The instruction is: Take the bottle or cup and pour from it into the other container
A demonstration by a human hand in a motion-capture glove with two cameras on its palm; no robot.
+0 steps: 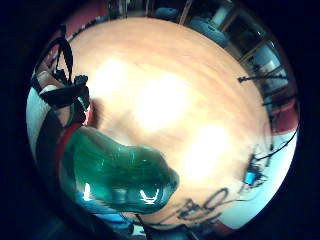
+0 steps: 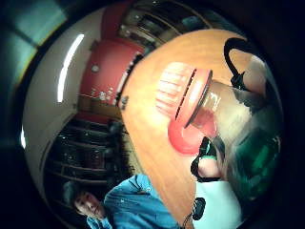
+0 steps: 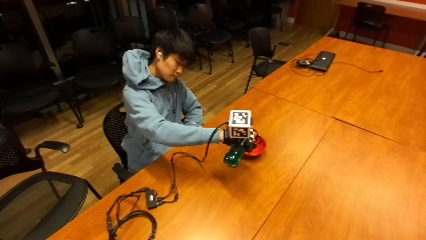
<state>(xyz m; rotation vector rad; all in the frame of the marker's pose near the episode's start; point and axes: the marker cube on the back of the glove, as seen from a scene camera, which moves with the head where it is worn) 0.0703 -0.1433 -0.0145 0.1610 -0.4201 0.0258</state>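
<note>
**Bottle tipped over bowl**

Right hand (image 3: 234,141) curled round green bottle (image 3: 233,156), held tilted above the table (image 3: 319,165) near its left edge, red cap (image 2: 177,90) over red bowl (image 3: 256,146).

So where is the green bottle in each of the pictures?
Outside view: the green bottle is held tilted by the gloved right hand, beside the red bowl.
Little finger side palm view: the bottle's green body fills the part nearest the palm.
Thumb side palm view: its green body is at the edge and its red cap points over the bowl.
Shared landmark: the wooden table.
</note>
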